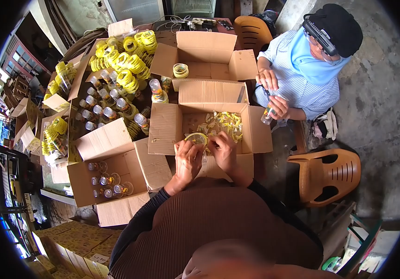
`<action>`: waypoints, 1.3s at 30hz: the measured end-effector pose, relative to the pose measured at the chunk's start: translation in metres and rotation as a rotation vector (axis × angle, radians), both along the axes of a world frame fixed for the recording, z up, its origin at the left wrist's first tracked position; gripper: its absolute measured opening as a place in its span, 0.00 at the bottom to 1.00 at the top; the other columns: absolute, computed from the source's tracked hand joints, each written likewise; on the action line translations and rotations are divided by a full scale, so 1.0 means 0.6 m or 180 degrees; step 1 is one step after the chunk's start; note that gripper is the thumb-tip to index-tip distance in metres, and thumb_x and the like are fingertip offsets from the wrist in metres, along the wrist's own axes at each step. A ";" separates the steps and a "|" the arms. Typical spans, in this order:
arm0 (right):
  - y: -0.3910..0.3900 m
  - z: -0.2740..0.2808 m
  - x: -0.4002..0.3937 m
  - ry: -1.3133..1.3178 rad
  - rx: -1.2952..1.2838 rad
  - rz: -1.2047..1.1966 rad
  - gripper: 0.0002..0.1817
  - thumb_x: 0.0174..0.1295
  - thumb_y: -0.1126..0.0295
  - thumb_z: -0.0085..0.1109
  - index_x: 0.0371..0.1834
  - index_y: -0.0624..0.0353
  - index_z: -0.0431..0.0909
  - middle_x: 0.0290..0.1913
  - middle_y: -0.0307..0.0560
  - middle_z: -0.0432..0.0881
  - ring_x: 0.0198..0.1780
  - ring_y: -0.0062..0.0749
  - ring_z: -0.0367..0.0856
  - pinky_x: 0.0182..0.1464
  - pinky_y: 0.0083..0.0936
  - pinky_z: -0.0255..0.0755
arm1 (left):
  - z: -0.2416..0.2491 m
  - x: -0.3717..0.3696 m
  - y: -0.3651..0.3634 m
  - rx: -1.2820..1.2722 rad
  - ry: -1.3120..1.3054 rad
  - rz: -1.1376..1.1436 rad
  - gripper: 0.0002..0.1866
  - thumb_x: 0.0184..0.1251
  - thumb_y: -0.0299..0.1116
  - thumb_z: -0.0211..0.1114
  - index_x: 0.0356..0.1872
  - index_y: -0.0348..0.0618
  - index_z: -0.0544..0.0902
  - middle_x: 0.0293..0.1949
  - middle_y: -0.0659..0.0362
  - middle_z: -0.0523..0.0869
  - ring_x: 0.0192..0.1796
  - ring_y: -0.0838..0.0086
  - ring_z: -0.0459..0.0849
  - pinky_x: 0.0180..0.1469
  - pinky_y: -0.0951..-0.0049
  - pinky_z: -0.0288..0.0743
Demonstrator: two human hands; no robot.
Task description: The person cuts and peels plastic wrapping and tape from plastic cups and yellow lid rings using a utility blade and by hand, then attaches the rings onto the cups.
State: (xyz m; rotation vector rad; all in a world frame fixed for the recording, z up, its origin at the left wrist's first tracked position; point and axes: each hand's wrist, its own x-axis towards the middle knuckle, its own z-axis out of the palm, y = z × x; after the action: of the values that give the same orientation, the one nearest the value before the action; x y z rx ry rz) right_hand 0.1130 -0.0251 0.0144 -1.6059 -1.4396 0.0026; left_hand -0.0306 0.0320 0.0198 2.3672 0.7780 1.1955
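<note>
Both of my hands are over an open cardboard box [167, 132] with yellow and white scraps [225, 125] inside. My left hand [188, 159] grips a clear round container with a yellow rim [196, 136], its lower part mostly hidden by the fingers. At the right side of that rim my right hand [223, 151] is closed, with fingertips pinched together; whether they hold the rim or a small scrap is hidden. Just left of the box stands a clear bottle-like container [141, 121], and another clear container [155, 87] stands behind it.
Stacked yellow rings [128, 65] and several clear containers [109, 111] crowd the left side. More lie in a lower-left box [81, 186]. Behind, another box [204, 42] has a ring stack [180, 70] at its edge. A co-worker [302, 69] handles a bottle [268, 114]. An orange chair [327, 176] stands right.
</note>
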 end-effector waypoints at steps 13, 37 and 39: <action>-0.004 0.008 0.002 -0.0222 0.0167 -0.0053 0.09 0.46 0.82 0.67 0.31 0.59 0.79 0.27 0.44 0.73 0.28 0.41 0.77 0.29 0.34 0.71 | -0.005 0.000 0.003 -0.0041 -0.0232 -0.0062 0.10 0.52 0.20 0.68 0.36 0.44 0.82 0.28 0.58 0.77 0.35 0.62 0.75 0.45 0.62 0.65; 0.004 -0.009 0.008 0.0433 0.0306 -0.0310 0.13 0.48 0.83 0.67 0.37 0.59 0.81 0.27 0.44 0.77 0.25 0.36 0.78 0.27 0.29 0.72 | -0.003 -0.007 0.014 -0.0019 -0.0394 -0.0132 0.11 0.49 0.19 0.68 0.34 0.44 0.83 0.27 0.58 0.76 0.34 0.62 0.75 0.43 0.63 0.66; -0.005 0.006 0.003 0.0298 0.0510 -0.0264 0.12 0.47 0.84 0.67 0.36 0.60 0.81 0.27 0.44 0.77 0.25 0.35 0.78 0.27 0.28 0.71 | 0.001 -0.004 0.022 -0.0019 -0.0445 -0.0042 0.10 0.50 0.19 0.68 0.34 0.44 0.83 0.26 0.58 0.76 0.34 0.63 0.75 0.43 0.63 0.66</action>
State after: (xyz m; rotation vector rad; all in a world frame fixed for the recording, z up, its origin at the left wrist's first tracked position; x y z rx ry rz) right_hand 0.1149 -0.0284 0.0180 -1.5128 -1.2685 -0.0823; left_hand -0.0331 0.0454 0.0205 2.2521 0.7179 1.3346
